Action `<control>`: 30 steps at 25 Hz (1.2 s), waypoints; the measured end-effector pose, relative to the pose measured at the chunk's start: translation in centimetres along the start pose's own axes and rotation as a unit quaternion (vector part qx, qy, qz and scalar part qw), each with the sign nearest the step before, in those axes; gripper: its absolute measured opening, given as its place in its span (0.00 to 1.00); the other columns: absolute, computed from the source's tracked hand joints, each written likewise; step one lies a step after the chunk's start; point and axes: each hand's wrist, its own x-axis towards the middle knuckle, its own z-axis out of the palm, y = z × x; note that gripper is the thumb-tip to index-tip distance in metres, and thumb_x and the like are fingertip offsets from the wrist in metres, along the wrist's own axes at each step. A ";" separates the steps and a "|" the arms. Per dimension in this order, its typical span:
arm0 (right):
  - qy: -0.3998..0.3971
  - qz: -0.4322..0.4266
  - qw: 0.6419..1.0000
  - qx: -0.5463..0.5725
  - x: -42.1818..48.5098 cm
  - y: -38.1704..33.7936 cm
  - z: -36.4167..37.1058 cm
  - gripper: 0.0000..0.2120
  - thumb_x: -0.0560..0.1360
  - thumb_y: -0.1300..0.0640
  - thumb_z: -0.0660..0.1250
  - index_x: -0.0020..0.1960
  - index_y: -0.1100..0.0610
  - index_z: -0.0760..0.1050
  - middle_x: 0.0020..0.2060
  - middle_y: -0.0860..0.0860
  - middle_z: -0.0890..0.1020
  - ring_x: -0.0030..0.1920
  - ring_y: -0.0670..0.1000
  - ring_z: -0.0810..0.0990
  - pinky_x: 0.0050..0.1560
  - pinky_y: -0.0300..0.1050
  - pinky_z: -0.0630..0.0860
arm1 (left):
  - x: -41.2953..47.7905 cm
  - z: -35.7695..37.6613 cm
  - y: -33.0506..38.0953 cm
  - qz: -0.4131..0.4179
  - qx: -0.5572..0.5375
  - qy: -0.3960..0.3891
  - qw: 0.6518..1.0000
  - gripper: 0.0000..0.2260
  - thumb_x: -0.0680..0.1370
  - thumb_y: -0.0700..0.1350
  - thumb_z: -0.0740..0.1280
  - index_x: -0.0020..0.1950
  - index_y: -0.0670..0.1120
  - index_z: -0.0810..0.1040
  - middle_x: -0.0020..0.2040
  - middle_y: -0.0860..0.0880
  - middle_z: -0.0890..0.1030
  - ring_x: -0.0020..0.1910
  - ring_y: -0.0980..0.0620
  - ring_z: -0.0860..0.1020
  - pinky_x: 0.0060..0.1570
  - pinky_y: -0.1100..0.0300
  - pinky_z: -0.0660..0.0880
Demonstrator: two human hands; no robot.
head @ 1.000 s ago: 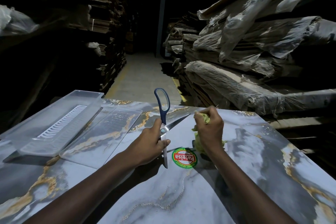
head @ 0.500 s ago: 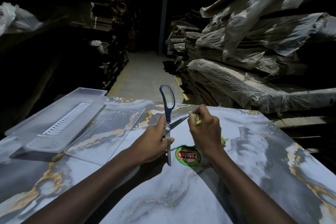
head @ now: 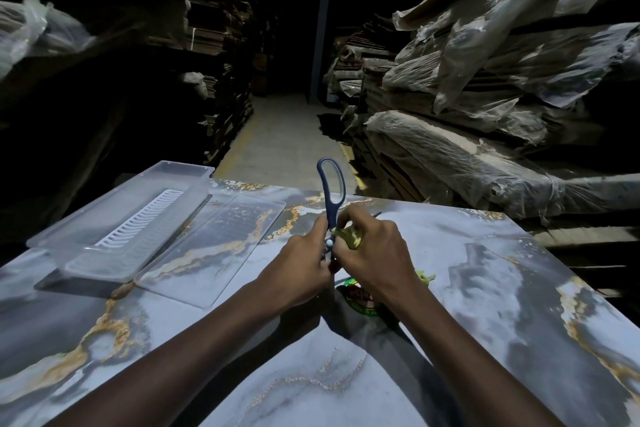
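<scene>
My left hand grips blue-handled scissors near their pivot, one handle loop standing upright above the hands. My right hand pinches a yellow-green crumpled piece right against the scissors. Both hands touch each other above a marble-patterned tabletop. A round red and green sticker lies on the table, half hidden under my right wrist. A small green scrap lies beside that wrist. The scissor blades are mostly hidden by the hands.
A clear plastic tray with a white ribbed insert sits at the left, and a clear flat lid lies beside it. Plastic-wrapped stacks rise on the right, dark shelves on the left, with a floor aisle ahead.
My right hand has moved left and closed in on the scissors with the green piece. The open blade seen earlier is now hidden between the hands, and the sticker is more covered.
</scene>
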 end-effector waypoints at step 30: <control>-0.122 -0.024 0.989 -0.078 1.3 1.8 -2.8 0.09 0.73 0.41 0.65 0.51 0.42 0.76 0.57 0.43 0.71 0.42 0.49 0.79 0.41 0.48 0.78 | -0.1 0.0 0.2 0.003 0.040 0.015 0.999 0.18 0.78 0.44 0.63 0.62 0.55 0.59 0.54 0.44 0.80 0.49 0.45 0.78 0.46 0.48 0.78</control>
